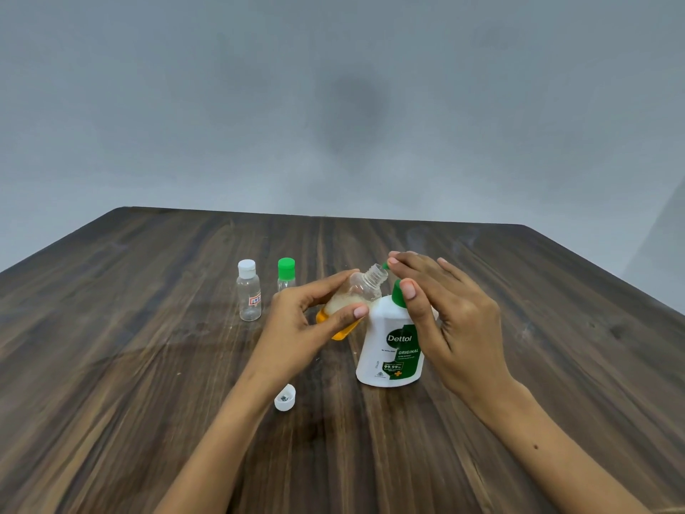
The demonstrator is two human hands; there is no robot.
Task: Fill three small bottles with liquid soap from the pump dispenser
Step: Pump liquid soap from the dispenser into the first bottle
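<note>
Loose white cap (285, 397) nearest the lens, lying open side up on the wooden table (148, 365), just left of the forearms. Left hand (315, 317) pinching the open bottle (357, 296) between thumb and fingers, held off the table and tilted, long axis slanting up and right, bare threaded neck aimed at the green spout of the Dettol pump dispenser (393, 346). Orange soap pooled low in that bottle, foam above, roughly part full by the look of it. Right hand (444, 309) over the pump head, fingers mostly straight and spread, thumb alongside the green collar; pressing or only resting, cannot tell. Mouth just left of the nozzle, nearly touching; next squirt hinges on keeping mouth under spout. Farther left, well apart from the hands: white-capped bottle (249, 291) and green-capped bottle (286, 274), both upright, closed, seemingly empty. Nothing standing between hands and dispenser.
</note>
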